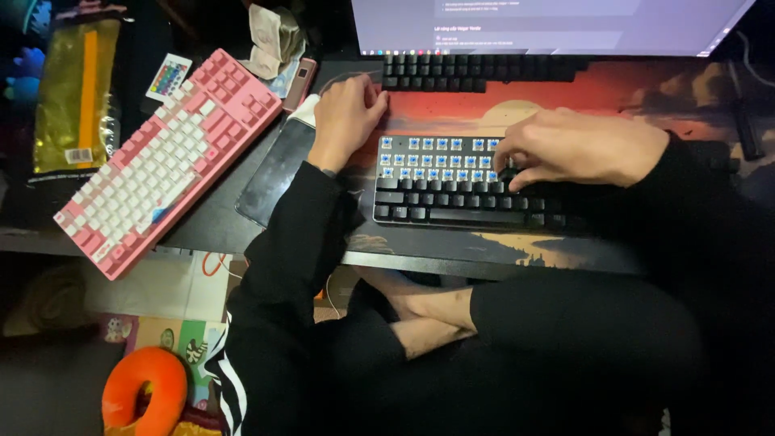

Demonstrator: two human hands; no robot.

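- We see a black mechanical keyboard (468, 182) lying on a red and orange desk mat (613, 89) near the front edge of the worktop, about the middle of it.
- Its upper rows are stripped of keycaps: blue switches on white housings (428, 157) stand bare there, while the lower rows still carry black keycaps (452, 206).
- Our right hand (577, 149) rests on the upper right part of this keyboard, fingers curled with thumb and forefinger pinched together at a key spot; whether they hold a keycap or a small tool we cannot tell.
- Our left hand (347, 113) lies palm down on the mat just beyond the keyboard's back left corner, fingers loosely bent, holding nothing that we can see.
- As we judge it, roughly the upper half of the caps is off and the lower rows remain to be dealt with.
- A dark phone (270, 178) lies just left of our left forearm, and a pink and white keyboard (165, 157) lies slantwise toward the left edge, hanging over the front.
- A second black keyboard (468, 73) sits at the back edge under the monitor (549, 24).
- A small white remote (168, 77) lies near the back left corner.
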